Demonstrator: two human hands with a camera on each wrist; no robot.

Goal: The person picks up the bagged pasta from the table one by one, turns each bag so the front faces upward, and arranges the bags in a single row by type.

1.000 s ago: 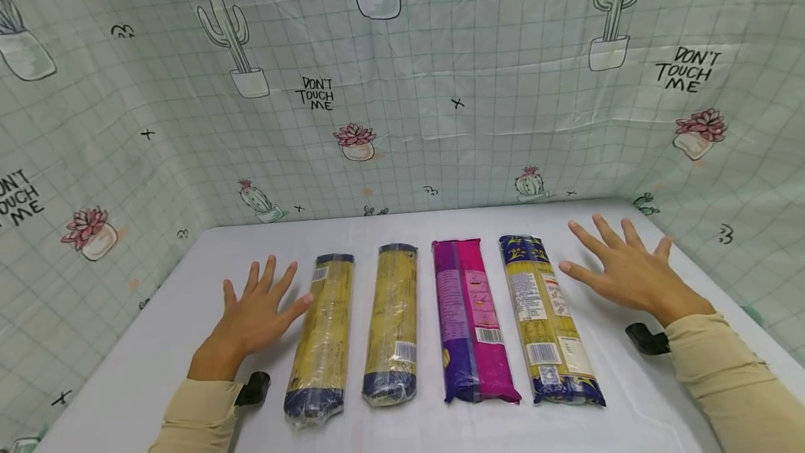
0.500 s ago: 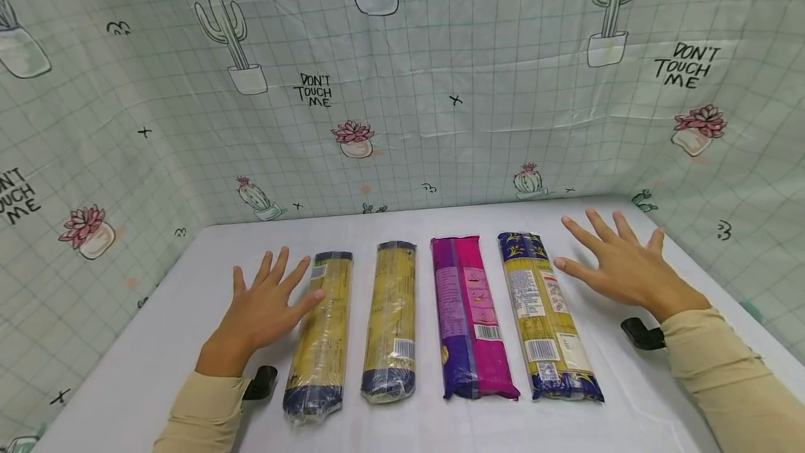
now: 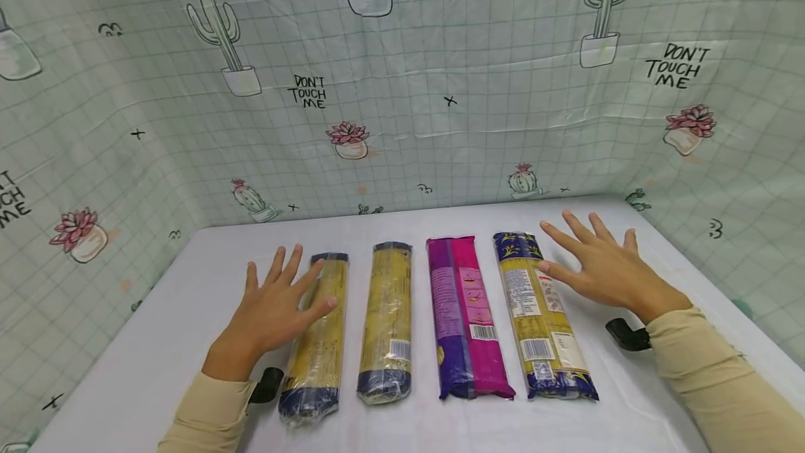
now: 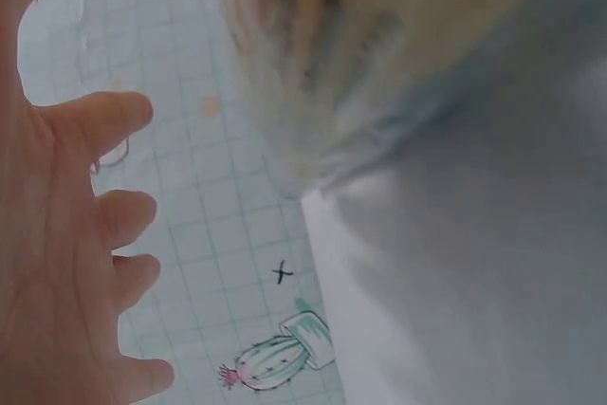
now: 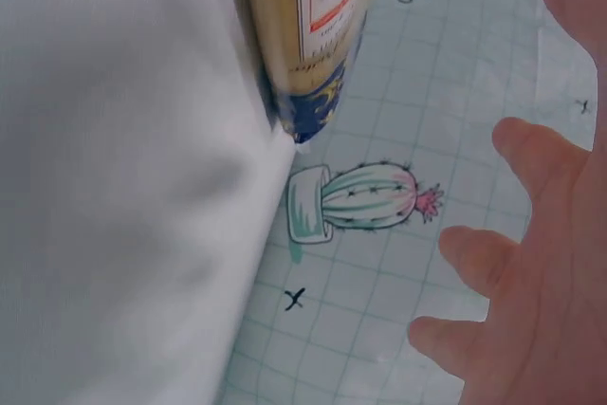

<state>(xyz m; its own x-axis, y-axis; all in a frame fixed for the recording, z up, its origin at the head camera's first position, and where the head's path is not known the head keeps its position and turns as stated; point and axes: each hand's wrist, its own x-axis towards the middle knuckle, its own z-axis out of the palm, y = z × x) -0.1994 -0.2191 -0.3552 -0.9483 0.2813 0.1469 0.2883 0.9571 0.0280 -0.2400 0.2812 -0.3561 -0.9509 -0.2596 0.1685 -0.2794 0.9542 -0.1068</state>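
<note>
Several long packs that look like dry spaghetti lie side by side on a white table. My left hand (image 3: 270,317), fingers spread, hovers over the left edge of the leftmost yellow pack (image 3: 317,355) and partly hides it. Right of that lies a second yellow pack (image 3: 386,313) with dark blue ends. Then comes a pink and purple pack (image 3: 468,320). My right hand (image 3: 606,268) is spread beside the rightmost yellow and blue pack (image 3: 547,320), its thumb overlapping the pack's right edge in the head view. Both wrist views show the fingers apart and holding nothing.
The white table (image 3: 440,432) ends at the back against a grid-patterned cloth (image 3: 402,138) printed with cacti. That cloth also rises on the left and right sides. A black wrist strap piece (image 3: 267,384) sits by the left sleeve, another black piece (image 3: 627,334) by the right.
My left hand has moved right, over the leftmost yellow pack. My right hand has come left to the rightmost pack's edge. The packs stay in place; the head view has shifted slightly.
</note>
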